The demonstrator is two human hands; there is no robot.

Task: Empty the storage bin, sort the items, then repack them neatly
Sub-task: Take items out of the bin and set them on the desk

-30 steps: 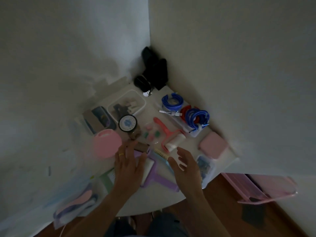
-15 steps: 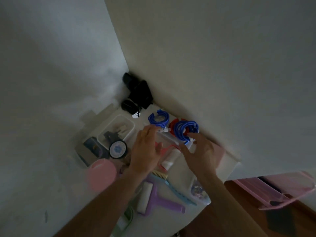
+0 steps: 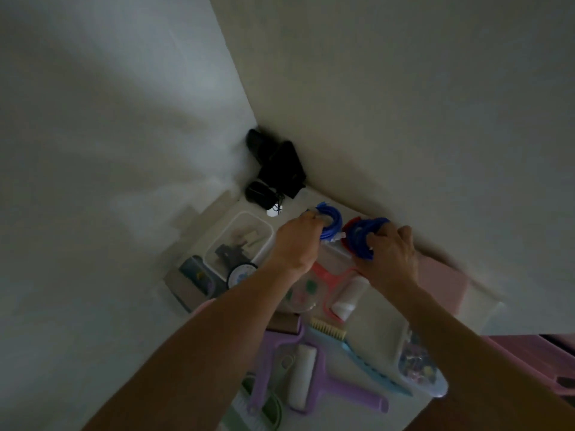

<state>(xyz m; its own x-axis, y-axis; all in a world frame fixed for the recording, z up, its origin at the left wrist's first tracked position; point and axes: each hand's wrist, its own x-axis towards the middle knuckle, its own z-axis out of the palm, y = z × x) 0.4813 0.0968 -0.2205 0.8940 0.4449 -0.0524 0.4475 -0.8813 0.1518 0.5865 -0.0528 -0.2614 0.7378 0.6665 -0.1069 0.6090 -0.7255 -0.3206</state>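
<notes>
Both hands are closing on cable coils at the table's far edge by the wall, left hand (image 3: 297, 242) fingers curling round the left blue coil (image 3: 330, 226) & right hand (image 3: 392, 255) gripping the right blue coil (image 3: 362, 241) (red one behind), prob. lifting them as one sorted group.

Single head view — steep downward look into wall corner, close over white table (image 3: 367, 340), forearms entering from bottom edge.

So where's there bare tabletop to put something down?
One bare strip of the white tabletop lies between the pink lint roller, the blue brush and the right forearm. The wall side, around the blue cable coils, is crowded.
</notes>
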